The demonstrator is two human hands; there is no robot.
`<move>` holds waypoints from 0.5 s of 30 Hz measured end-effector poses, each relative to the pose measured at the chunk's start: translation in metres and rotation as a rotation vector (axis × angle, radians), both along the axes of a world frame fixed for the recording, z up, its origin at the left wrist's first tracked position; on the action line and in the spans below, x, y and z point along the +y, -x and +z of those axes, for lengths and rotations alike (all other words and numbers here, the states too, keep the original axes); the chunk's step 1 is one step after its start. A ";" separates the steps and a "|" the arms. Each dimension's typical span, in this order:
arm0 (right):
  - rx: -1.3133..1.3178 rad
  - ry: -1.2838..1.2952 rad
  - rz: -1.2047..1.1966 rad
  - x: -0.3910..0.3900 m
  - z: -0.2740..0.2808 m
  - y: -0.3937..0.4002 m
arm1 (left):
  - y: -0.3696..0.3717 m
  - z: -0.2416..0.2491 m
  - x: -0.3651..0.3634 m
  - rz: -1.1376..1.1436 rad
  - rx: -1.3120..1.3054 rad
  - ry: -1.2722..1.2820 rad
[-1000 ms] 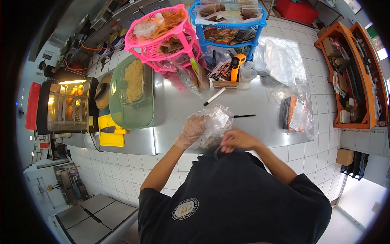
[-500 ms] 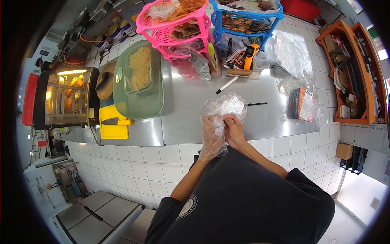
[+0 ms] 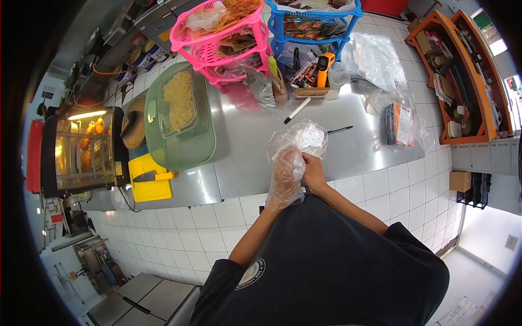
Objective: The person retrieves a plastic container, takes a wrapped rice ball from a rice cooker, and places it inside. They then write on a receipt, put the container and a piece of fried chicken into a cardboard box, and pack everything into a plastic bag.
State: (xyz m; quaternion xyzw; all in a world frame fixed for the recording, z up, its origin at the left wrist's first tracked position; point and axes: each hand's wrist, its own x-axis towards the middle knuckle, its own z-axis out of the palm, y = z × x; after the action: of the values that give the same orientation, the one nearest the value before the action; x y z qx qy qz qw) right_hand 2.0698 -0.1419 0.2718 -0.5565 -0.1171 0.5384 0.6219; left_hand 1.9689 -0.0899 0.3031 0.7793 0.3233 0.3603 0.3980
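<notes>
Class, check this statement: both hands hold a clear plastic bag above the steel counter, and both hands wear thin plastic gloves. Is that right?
Not quite. In the head view only the left hand wears a thin plastic glove; the right hand is bare. The rest stands: both hold the clear plastic bag above the steel counter.

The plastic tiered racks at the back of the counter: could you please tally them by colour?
Pink rack: 1
Blue rack: 1
Total: 2
</notes>
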 end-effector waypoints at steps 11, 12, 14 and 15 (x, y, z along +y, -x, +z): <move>-0.142 0.000 -0.023 0.003 -0.001 -0.007 | -0.004 -0.014 0.000 0.161 -0.128 0.466; -0.047 -0.024 -0.111 0.004 0.006 -0.004 | -0.009 -0.015 -0.001 0.241 -0.248 0.856; -0.087 -0.022 -0.143 0.005 0.007 -0.004 | -0.015 -0.007 0.001 0.232 -0.356 0.793; -0.106 -0.022 -0.161 0.005 0.007 -0.004 | -0.019 0.003 0.004 0.226 -0.408 0.759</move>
State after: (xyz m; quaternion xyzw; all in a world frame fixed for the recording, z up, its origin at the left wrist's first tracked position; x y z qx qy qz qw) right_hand 2.0739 -0.1366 0.2790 -0.5850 -0.1107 0.4552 0.6621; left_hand 1.9878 -0.0864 0.3058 0.4506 0.4306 0.4038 0.6697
